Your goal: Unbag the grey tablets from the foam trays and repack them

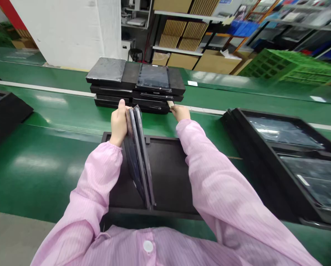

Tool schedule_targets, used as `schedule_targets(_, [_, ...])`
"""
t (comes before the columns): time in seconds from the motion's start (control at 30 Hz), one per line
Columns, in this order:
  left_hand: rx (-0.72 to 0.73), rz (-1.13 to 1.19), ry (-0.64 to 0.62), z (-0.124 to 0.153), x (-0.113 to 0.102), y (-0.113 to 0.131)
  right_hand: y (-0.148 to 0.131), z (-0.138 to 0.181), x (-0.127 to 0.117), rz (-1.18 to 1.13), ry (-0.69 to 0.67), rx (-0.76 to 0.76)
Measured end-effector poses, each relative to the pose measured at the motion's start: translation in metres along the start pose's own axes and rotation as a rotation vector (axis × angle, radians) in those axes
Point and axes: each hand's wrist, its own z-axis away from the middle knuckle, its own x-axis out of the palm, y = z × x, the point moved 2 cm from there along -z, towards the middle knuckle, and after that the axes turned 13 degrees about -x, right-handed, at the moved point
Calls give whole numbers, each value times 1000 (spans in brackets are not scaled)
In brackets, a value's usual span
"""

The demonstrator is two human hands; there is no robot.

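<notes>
My left hand (119, 121) is closed around the top of two flat, dark tablets (139, 159) wrapped in clear film. They stand nearly upright, side by side, over a black foam tray (169, 170) in front of me. Farther back, black trays are stacked (132, 83), with a film-wrapped tablet (154, 77) lying on the top right and a grey film-covered panel (107, 69) on the top left. At the lower right corner of that stack, my right hand (180, 112) pinches a small pale piece (170, 104); its kind is unclear.
To the right, another black tray (270, 177) holds film-wrapped tablets. Part of a dark tray (4, 114) shows at the left edge. Everything rests on a green work surface (43, 162). Behind are a green crate (290, 68) and shelves with cardboard boxes (179, 61).
</notes>
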Motion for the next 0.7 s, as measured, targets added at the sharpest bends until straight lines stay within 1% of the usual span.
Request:
schedule_targets(0.17, [24,-21,6,-2,-1,-1,-2,0,-5,-81,47,19])
schedule_targets(0.3, [13,-14,2,-3,-2,-3,-5,2,-13,-177,122,45])
schedule_targets(0.37, [13,-9,5,-4,-2,-3,-9,4,-19,-227,171,52])
schedule_targets(0.43, [12,-2,10,-4,-2,-4,-20,10,-29,-270,228,50])
schedule_targets(0.5, [8,0,16,-5,-2,-5,-43,23,-47,-307,291,42])
schedule_targets(0.57, [3,-6,22,-6,-2,-7,-78,51,-75,-390,361,17])
schedule_targets(0.6, [2,-11,24,-7,-2,-8,-99,69,-93,-537,435,0])
schedule_targets(0.63, [3,-16,27,-7,-3,-10,-121,90,-112,-679,476,-47])
schedule_targets(0.67, [7,-21,32,-8,-3,-11,-144,112,-131,-796,474,-104])
schedule_targets(0.7, [11,-29,39,-9,-3,-12,-165,134,-150,-878,431,-169])
